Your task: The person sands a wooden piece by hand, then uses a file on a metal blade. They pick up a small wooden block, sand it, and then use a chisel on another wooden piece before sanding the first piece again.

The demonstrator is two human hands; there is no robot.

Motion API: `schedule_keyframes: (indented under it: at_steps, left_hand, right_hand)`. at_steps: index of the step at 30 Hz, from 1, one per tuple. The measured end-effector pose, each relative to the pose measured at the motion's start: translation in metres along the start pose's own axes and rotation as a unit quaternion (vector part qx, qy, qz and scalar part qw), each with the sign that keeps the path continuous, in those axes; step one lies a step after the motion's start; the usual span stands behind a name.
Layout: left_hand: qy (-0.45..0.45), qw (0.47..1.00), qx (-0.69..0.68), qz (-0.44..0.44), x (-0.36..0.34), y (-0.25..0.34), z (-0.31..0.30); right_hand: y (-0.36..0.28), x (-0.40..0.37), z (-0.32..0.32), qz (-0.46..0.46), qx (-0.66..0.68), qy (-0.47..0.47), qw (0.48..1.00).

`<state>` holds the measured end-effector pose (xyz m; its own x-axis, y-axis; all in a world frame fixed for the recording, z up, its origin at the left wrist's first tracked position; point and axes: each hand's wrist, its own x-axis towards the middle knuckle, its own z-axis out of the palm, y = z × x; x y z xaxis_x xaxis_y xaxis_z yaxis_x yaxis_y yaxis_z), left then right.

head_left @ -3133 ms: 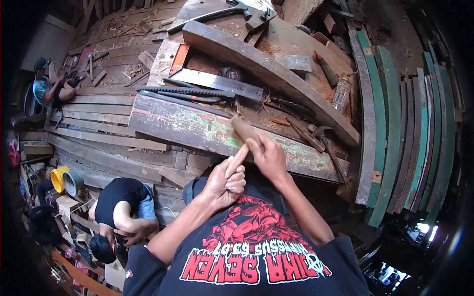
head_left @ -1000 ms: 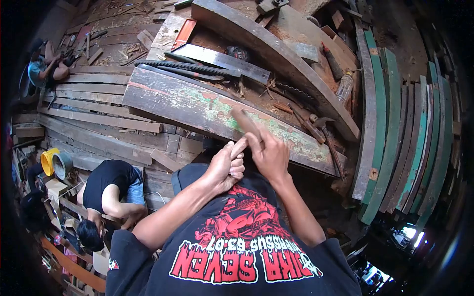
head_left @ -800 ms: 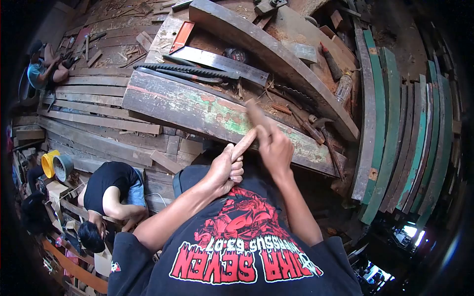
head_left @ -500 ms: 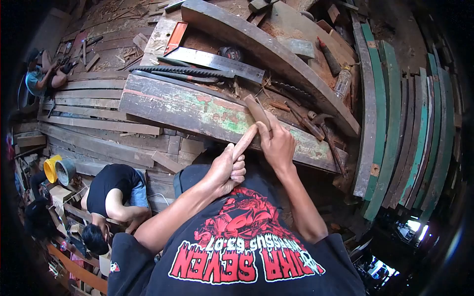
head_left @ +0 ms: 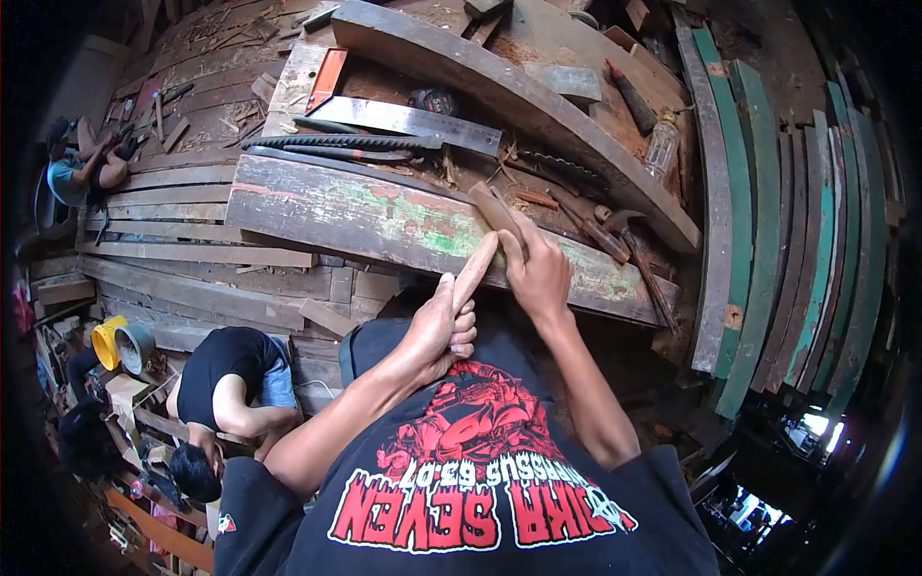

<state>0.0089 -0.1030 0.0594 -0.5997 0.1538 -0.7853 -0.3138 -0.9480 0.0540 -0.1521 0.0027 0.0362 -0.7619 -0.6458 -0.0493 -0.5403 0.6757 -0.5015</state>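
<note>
My left hand (head_left: 440, 331) is wrapped round a pale, rounded wooden stick (head_left: 473, 269), thumb laid along it. The stick's upper end leans up to the fingers of my right hand (head_left: 536, 274). That hand is closed on a flat, brown rectangular block (head_left: 496, 208), which sticks out beyond the fingertips and overlaps the stick's tip in this view. Both hands are over the near edge of a thick beam (head_left: 365, 211) with worn green paint. On its far side lie a dark ribbed rod (head_left: 336, 140) and a try square with a steel blade (head_left: 413, 122) and an orange stock (head_left: 327, 77).
A curved plank (head_left: 519, 101) stands behind the tools. A hammer (head_left: 622, 223), a tape measure (head_left: 434, 102) and a clear bottle (head_left: 663, 146) lie around. Green and grey boards (head_left: 754, 230) are stacked at right. One person (head_left: 230, 384) bends over at left; another (head_left: 79, 168) sits farther off.
The view has shifted slightly, so the beam and tools appear a little further left. Both hands keep their grip, nearly in the same place.
</note>
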Motion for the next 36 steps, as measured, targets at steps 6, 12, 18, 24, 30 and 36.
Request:
schedule_keyframes:
  at_steps: [6, 12, 18, 24, 30, 36]
  left_hand:
    - [-0.001, 1.000, 0.004, 0.006, -0.004, 0.000, -0.012]
    - [0.004, 0.993, 0.093, 0.071, -0.006, 0.010, -0.006]
    - [0.018, 0.938, 0.244, 0.245, -0.008, 0.019, -0.019]
    - [0.013, 0.874, 0.358, 0.329, -0.019, 0.036, -0.014]
    - [0.017, 0.828, 0.433, 0.357, -0.017, 0.056, -0.011]
    - [-0.043, 0.853, 0.377, 0.358, -0.021, 0.057, 0.003]
  right_hand:
    - [0.024, -0.017, -0.008, -0.035, 0.079, -0.002, 0.996]
    - [0.028, 0.000, -0.007, 0.107, 0.296, 0.072, 0.946]
    - [0.029, -0.023, 0.023, 0.168, 0.385, 0.101, 0.902]
    - [0.044, -0.033, 0.030, 0.120, 0.355, 0.127, 0.918]
    - [0.053, -0.031, 0.031, 0.122, 0.365, 0.150, 0.911]
    - [0.051, -0.029, 0.027, 0.140, 0.360, 0.146, 0.911]
